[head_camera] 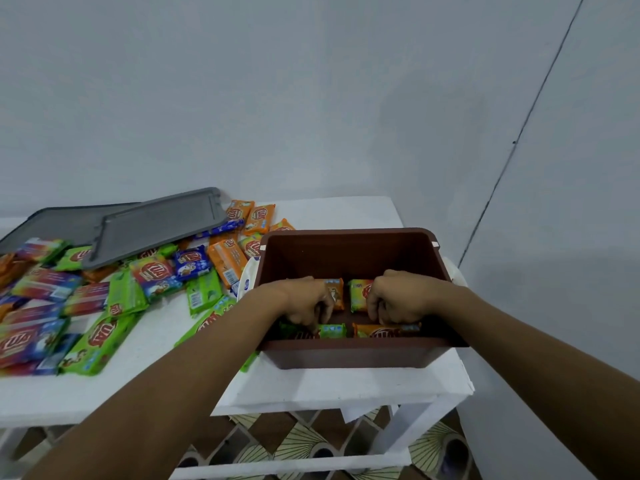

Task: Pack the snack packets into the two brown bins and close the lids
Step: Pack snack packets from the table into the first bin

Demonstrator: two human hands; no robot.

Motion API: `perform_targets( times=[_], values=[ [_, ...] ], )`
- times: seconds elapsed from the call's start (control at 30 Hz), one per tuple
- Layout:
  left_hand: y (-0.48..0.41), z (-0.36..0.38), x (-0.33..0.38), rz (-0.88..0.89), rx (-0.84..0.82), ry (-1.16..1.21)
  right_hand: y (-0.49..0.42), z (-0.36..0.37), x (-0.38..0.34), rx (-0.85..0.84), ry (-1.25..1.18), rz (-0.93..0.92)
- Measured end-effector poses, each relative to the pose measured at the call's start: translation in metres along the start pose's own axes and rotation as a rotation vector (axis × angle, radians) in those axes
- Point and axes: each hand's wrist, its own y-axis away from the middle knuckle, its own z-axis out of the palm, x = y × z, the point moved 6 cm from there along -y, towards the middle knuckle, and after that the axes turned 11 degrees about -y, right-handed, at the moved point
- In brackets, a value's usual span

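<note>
Snack packets (121,299) in green, orange, blue and red foil lie heaped over the left half of the white wooden table (346,386), well clear of the bin so there is room to work. Only one brown plastic bin (346,355) is in sight; it stands open at the right end of the table, near the edge, where both arms can reach straight down into it. Two flat grey plastic lids (156,226) lie overlapped at the far left, partly on top of the heap, set aside while the packing goes on.

Both hands are down inside the bin. The left hand (304,299) has its fingers curled onto a green foil packet (332,330) in the near row, and the right hand (398,296) is curled the same way onto an orange foil packet (384,330) beside it. I take it they are bedding these two flat against the near wall. Two more packets (358,294) lie side by side just beyond the knuckles, so a first layer is forming on the floor of the bin. Most of the packing looks to be ahead.
</note>
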Motion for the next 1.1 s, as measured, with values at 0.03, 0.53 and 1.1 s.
perform_targets(
  times=[0.03, 0.53, 1.1],
  values=[
    [0.000, 0.000, 0.000, 0.002, -0.013, -0.004, -0.001, -0.001, 0.002, 0.028, -0.013, 0.015],
    [0.016, -0.020, -0.006, -0.131, 0.090, -0.325, 0.006, -0.016, -0.004, 0.090, 0.133, 0.088],
    [0.189, 0.023, -0.170, -0.354, 0.543, -0.222, -0.033, -0.043, -0.195, 0.685, -0.009, -0.288]
  ],
)
